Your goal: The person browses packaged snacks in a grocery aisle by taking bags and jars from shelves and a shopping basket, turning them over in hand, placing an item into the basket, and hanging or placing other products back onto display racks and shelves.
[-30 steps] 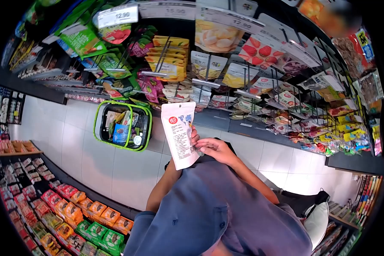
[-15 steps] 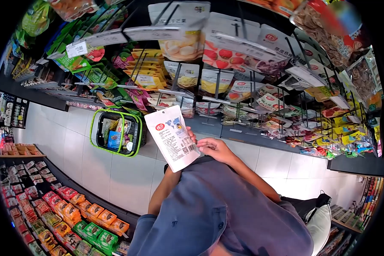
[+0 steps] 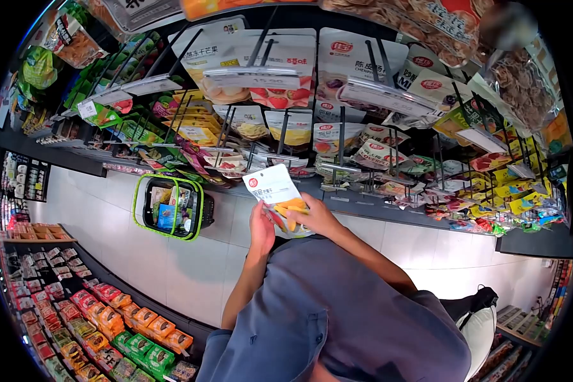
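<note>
Upright in front of my body is a white snack pouch [image 3: 272,184] with a red logo and a picture of yellow fruit-like pieces on its front. My left hand [image 3: 261,228] grips its left edge. My right hand [image 3: 314,217] holds the opposite edge, its fingers reaching across the printed picture. The pouch's lower end is partly hidden by the hands. Both hands are closed on it, well below the hanging racks of similar pouches.
A black shopping basket with a green rim [image 3: 198,202] stands on the tiled floor [image 3: 194,274] at left, with several packages inside. Ahead, hooks carry hanging pouches [image 3: 282,63]. Orange packs [image 3: 145,316] fill a low shelf at lower left. A white bag [image 3: 479,337] hangs at my right side.
The pouch has been turned from its printed back to its picture side. My right hand has closed on its right edge, and my left hand now shows at the left edge.
</note>
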